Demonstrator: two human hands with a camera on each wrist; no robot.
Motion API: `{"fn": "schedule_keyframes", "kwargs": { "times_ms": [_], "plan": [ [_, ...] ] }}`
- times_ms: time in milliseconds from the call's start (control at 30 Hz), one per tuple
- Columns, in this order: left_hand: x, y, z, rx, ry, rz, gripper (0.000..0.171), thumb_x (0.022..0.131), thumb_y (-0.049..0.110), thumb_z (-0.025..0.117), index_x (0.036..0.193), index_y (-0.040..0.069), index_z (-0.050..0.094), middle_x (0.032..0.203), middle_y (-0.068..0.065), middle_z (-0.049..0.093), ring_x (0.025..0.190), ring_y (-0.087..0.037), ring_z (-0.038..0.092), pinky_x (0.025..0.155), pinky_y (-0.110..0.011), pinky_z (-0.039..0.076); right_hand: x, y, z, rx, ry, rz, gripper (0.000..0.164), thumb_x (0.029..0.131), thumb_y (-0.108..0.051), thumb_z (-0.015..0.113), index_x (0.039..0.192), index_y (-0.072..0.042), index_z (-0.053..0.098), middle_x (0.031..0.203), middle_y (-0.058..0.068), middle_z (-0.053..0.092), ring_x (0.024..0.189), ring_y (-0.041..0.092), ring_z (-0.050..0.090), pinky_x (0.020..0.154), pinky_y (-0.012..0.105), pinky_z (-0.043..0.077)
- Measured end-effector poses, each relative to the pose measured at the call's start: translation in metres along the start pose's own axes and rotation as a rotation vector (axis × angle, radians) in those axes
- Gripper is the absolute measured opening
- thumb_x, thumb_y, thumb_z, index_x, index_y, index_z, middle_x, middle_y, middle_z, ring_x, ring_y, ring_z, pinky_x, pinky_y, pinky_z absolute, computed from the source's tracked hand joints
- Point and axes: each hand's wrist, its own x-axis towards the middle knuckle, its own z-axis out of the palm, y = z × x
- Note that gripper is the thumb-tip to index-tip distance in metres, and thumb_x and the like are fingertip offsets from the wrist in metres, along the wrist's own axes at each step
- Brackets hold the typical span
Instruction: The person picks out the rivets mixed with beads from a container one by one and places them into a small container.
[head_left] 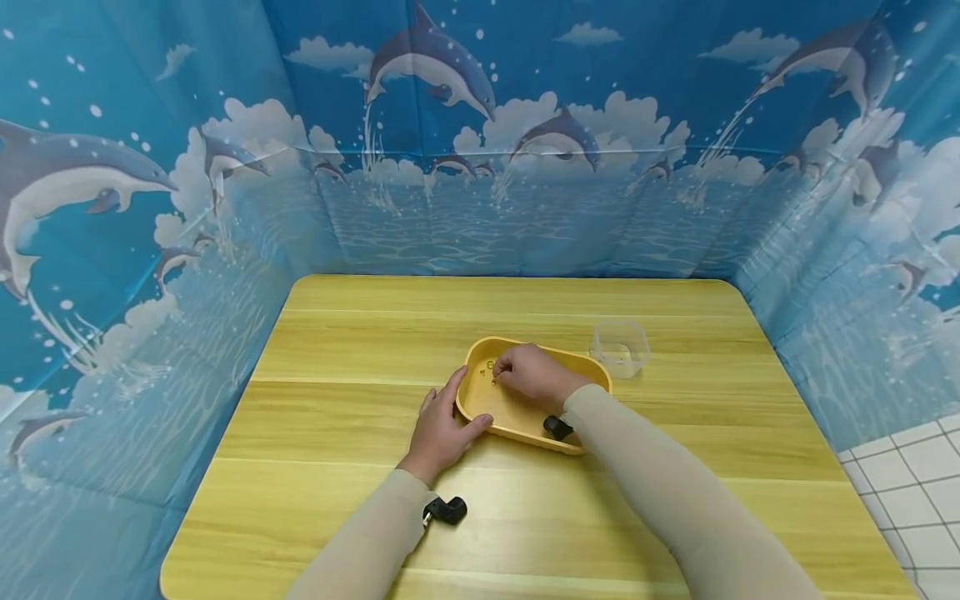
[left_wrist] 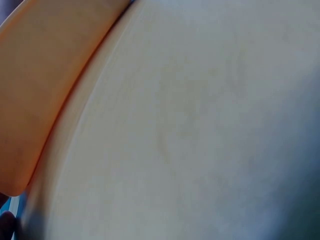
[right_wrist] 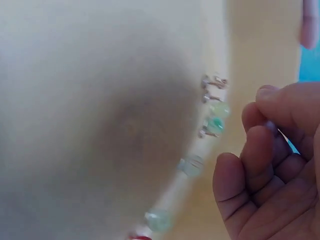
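Observation:
My left hand [head_left: 440,429] rests on the near left corner of a yellow tray [head_left: 517,428], thumb along the near rim and straight fingers against the left side. In the left wrist view the tray's wall [left_wrist: 55,75] shows orange. My right hand [head_left: 534,372] is inside the tray, over its left part. In the right wrist view this hand's curled fingers [right_wrist: 257,145] bring thumb and index together; whether a tiny thing is pinched there I cannot tell. Beside the fingertips lie small translucent green bead-like pieces [right_wrist: 160,220] and slim coppery metal pieces [right_wrist: 214,97]. A red bit [right_wrist: 140,237] is partly cut off.
A clear plastic box [head_left: 621,348] stands behind the tray's right end, close to its rim. Both are on a wood-grain table [head_left: 337,417]. Dolphin-print curtains [head_left: 480,225] hang around the table's back and sides. Black wrist camera mounts [head_left: 450,510] stick out from the sleeves.

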Motion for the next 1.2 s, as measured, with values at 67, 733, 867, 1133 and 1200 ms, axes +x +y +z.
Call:
{"fn": "schedule_keyframes", "kwargs": {
  "times_ms": [67,733,867,1133,1200],
  "plan": [
    [0.000,0.000,0.000,-0.002,0.000,0.002,0.092,0.093,0.051,0.076,0.168,0.027,0.028,0.164,-0.003,0.049,0.146,-0.031,0.053,0.134,-0.052,0.013,-0.003,-0.002,-0.007,-0.010,0.000,0.016,0.020,0.105,-0.013,0.062,0.115,-0.012,0.080,0.114,0.001,0.077,0.101,0.016,0.068,0.093,0.038,0.059],
    [-0.002,0.002,0.001,-0.008,-0.003,-0.022,0.094,0.092,0.050,0.078,0.168,0.028,0.026,0.162,-0.006,0.051,0.146,-0.031,0.053,0.135,-0.048,0.011,-0.049,0.036,-0.082,0.005,0.142,0.104,0.029,0.109,-0.020,0.058,0.130,-0.006,0.073,0.126,0.012,0.074,0.112,0.029,0.071,0.096,0.049,0.059],
    [-0.002,0.002,0.002,-0.011,0.001,-0.024,0.093,0.093,0.051,0.077,0.168,0.029,0.027,0.162,-0.006,0.051,0.145,-0.034,0.054,0.135,-0.050,0.012,-0.060,0.055,-0.094,0.004,0.175,0.128,0.030,0.110,-0.020,0.057,0.131,-0.005,0.072,0.129,0.015,0.073,0.117,0.033,0.069,0.099,0.053,0.058],
    [-0.002,0.001,0.003,-0.017,0.000,-0.023,0.093,0.093,0.049,0.077,0.168,0.030,0.025,0.161,-0.007,0.052,0.145,-0.032,0.054,0.135,-0.049,0.012,-0.080,0.091,-0.111,-0.005,0.210,0.183,0.030,0.109,-0.018,0.056,0.131,-0.004,0.071,0.131,0.020,0.070,0.120,0.039,0.066,0.100,0.056,0.057],
    [-0.003,0.002,0.003,-0.022,0.000,-0.028,0.093,0.093,0.049,0.077,0.168,0.031,0.025,0.161,-0.007,0.051,0.146,-0.032,0.053,0.135,-0.049,0.012,-0.084,0.098,-0.113,-0.013,0.211,0.193,0.030,0.109,-0.018,0.056,0.131,-0.003,0.070,0.131,0.021,0.070,0.120,0.040,0.066,0.099,0.057,0.057]
  ]
}}
